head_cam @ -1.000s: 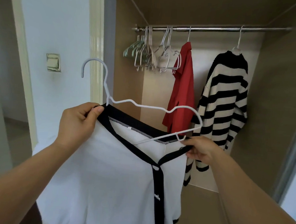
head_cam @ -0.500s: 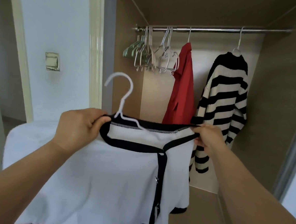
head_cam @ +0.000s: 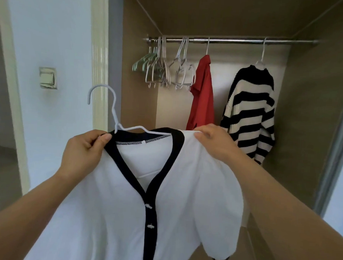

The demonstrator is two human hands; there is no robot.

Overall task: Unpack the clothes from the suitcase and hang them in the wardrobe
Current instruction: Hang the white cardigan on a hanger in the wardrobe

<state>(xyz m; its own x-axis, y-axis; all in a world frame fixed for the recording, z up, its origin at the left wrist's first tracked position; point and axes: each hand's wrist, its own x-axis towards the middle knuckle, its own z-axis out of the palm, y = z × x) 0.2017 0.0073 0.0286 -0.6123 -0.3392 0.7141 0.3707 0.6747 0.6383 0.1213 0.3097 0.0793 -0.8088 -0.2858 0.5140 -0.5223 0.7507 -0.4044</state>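
left grip pinches cardigan collar | right grip holds shoulder | hanger inside

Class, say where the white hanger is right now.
Head view, left of centre: the white hanger sits inside the neckline of the white cardigan, its hook rising above the left hand that pinches the collar, well short of the wardrobe rail.

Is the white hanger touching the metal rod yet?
Apart. The head view shows the hanger held low, its hook left of and well below the rod.
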